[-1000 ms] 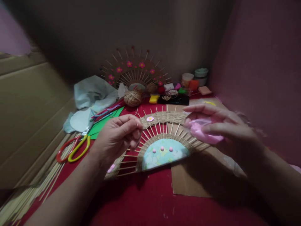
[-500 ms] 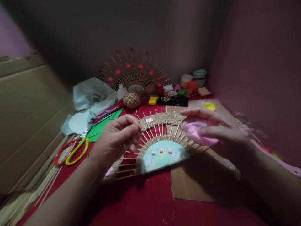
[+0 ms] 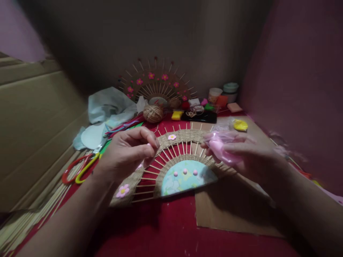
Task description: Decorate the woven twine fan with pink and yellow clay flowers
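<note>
A woven half-round fan (image 3: 184,135) with thin sticks lies on the red surface. Three small pink balls (image 3: 185,171) sit in a row on its blue patterned centre (image 3: 177,185). Pink flowers (image 3: 122,191) with yellow middles are on the woven band. Above the fan's left part, my left hand (image 3: 128,148) pinches a small pink piece (image 3: 149,144) between thumb and fingers. Over the fan's right side, my right hand (image 3: 241,151) is closed around a clear bag of pink clay (image 3: 221,148).
Red and yellow scissors (image 3: 87,167) and thin sticks (image 3: 40,221) lie at left. Behind are a twine ball (image 3: 153,113), a black tray (image 3: 203,117), a cup (image 3: 214,95) and a flowered fan (image 3: 158,76). Cardboard (image 3: 230,214) lies under the right side; yellow clay (image 3: 240,125) rests at right.
My right hand has closed more around the pink bag, which is tilted more upright. My left hand has shifted slightly left, and a pink bit now shows at its fingertips. The view has shifted slightly.
</note>
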Action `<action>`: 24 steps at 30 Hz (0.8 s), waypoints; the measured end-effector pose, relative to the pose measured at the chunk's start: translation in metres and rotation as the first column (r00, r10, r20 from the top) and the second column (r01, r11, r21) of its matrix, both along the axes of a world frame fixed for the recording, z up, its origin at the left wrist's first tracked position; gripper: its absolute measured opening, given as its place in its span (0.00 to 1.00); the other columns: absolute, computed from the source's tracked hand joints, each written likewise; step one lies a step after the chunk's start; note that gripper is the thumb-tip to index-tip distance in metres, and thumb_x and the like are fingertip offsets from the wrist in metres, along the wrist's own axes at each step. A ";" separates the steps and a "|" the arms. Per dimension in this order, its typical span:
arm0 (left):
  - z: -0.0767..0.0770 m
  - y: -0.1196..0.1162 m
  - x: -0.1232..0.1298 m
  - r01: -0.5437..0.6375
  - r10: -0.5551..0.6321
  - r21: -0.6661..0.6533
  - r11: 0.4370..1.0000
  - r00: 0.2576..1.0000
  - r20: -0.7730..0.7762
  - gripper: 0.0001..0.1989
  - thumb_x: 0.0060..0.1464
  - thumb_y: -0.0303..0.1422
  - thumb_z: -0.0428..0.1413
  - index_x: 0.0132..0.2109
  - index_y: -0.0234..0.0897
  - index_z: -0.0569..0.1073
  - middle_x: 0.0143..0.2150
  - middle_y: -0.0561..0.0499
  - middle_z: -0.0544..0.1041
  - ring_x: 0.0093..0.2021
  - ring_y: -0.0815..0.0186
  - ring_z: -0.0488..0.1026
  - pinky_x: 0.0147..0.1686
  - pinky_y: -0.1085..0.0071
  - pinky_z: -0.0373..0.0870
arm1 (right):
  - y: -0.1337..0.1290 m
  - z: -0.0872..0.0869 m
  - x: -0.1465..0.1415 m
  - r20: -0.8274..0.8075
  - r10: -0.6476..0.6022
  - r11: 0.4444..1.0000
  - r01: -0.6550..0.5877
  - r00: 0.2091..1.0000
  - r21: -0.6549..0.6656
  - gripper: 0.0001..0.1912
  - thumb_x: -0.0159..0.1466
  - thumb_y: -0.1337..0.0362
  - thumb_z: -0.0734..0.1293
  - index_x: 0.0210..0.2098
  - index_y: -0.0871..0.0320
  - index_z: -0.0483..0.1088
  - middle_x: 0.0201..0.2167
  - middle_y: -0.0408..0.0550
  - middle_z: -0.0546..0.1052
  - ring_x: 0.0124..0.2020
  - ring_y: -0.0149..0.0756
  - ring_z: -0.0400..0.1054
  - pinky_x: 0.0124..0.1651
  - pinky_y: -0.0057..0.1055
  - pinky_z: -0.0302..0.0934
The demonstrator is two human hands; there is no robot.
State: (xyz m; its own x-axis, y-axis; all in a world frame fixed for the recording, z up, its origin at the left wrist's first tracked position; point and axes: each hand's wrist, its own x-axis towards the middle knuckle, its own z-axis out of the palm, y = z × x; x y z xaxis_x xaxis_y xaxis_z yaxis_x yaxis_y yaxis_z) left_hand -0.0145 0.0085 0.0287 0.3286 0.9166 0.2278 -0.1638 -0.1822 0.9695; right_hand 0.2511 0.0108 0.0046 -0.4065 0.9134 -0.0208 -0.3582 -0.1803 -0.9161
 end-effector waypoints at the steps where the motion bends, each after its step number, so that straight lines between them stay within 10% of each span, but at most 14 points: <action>1: 0.000 0.000 0.000 0.016 -0.016 0.019 1.000 0.999 -0.034 0.03 0.44 0.25 0.63 0.30 0.35 0.78 0.26 0.53 0.74 0.20 0.76 0.68 0.17 0.80 0.66 | 0.000 -0.001 0.000 0.007 -0.016 1.000 0.016 1.000 0.002 0.12 0.48 0.66 0.73 0.33 0.54 0.77 0.31 0.47 0.79 0.29 0.33 0.72 0.33 0.25 0.68; 10: -0.003 -0.010 0.007 0.137 -0.150 -0.065 0.988 0.951 -0.270 0.06 0.55 0.27 0.56 0.37 0.38 0.78 0.27 0.51 0.77 0.24 0.70 0.75 0.22 0.76 0.74 | 0.001 -0.007 -0.001 0.009 -0.006 1.000 0.006 1.000 -0.011 0.21 0.47 0.67 0.75 0.42 0.56 0.74 0.31 0.45 0.77 0.28 0.31 0.72 0.32 0.24 0.67; 16: -0.005 -0.011 0.009 0.171 -0.077 0.113 0.979 0.818 -0.570 0.04 0.48 0.27 0.62 0.31 0.36 0.74 0.27 0.54 0.74 0.26 0.73 0.71 0.24 0.79 0.69 | 0.003 -0.010 0.001 0.035 0.012 0.999 -0.013 0.999 0.048 0.20 0.49 0.66 0.74 0.42 0.55 0.74 0.33 0.46 0.76 0.28 0.31 0.70 0.31 0.25 0.66; 24: -0.035 -0.008 0.017 0.496 0.144 0.439 0.749 0.526 -0.838 0.05 0.59 0.28 0.52 0.41 0.37 0.72 0.38 0.49 0.73 0.37 0.69 0.71 0.35 0.72 0.66 | 0.000 -0.006 0.000 0.111 0.008 0.999 -0.012 0.994 0.038 0.18 0.50 0.65 0.73 0.41 0.53 0.74 0.32 0.46 0.76 0.27 0.32 0.68 0.29 0.27 0.65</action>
